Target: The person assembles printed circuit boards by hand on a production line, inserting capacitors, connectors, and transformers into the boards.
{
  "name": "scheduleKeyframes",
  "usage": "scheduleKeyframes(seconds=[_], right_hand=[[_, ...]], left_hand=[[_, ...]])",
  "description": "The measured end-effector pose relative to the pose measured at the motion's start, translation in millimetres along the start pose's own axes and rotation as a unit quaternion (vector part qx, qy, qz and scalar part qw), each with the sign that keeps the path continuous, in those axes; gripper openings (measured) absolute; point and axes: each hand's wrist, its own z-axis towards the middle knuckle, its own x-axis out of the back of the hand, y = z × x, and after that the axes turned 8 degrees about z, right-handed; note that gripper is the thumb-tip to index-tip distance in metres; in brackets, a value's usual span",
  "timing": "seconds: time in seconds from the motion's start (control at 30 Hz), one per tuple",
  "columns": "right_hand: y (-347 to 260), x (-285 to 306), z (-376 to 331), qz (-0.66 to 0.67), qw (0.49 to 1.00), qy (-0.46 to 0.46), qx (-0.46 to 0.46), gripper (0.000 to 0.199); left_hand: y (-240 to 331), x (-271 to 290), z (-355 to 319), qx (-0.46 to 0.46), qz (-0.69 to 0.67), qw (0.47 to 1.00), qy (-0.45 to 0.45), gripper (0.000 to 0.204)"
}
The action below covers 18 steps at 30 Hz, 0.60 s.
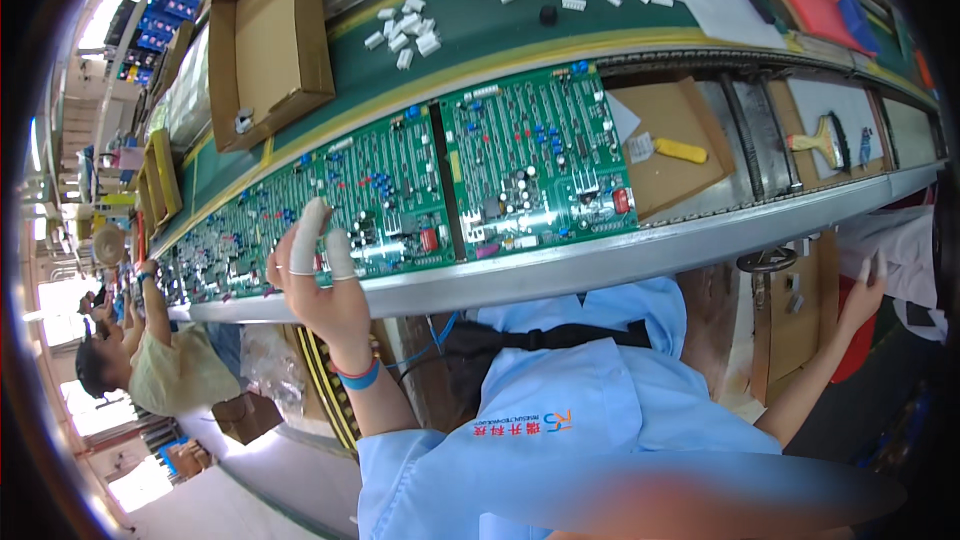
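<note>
My left hand (325, 290) is raised over the near rail, with white finger cots on two fingers. Its fingers are stretched apart and hold nothing that I can see. Behind its fingertips lies a green circuit board (385, 195) full of components; whether they touch is unclear. Another green circuit board (540, 155) lies just right of it, a dark gap between the two. Out at the far right, my right hand (865, 298) hangs beside a white cloth (890, 250), fingers extended and at least one tip covered in white. Nothing shows in its grasp.
A metal rail (600, 252) runs along the front. Piles of white connectors (405, 32) lie on the green belt (460, 35) near a cardboard box (268, 35). Rightward are a yellow-handled tool (680, 150) and a brush (830, 143). A co-worker (175, 365) works at the left.
</note>
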Motion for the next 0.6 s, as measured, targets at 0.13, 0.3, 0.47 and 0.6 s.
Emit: scheduleKeyframes(seconds=[0.13, 0.3, 0.47, 0.6], right_hand=[[-124.0, -48.9, 71.9, 0.142, 0.986, -0.048, 0.069, 0.036], [-358.1, -137.7, 111.2, 0.239, 0.911, -0.163, 0.294, 0.046], [-551.8, -256.1, 141.6, 0.094, 0.832, -0.138, 0.529, 0.063], [-655.3, -353.1, 175.8, 0.200, 0.785, -0.005, 0.587, 0.029]], left_hand=[[9.5, -22.2, -9.0, -0.059, 0.016, 0.998, 0.031, 0.034], [11.2, -30.1, -28.1, -0.038, -0.018, 0.999, 0.027, 0.026], [6.5, -30.1, -43.6, -0.006, -0.029, 0.999, 0.035, 0.023], [6.6, -29.0, -45.1, 0.007, -0.050, 0.999, 0.020, 0.029]])
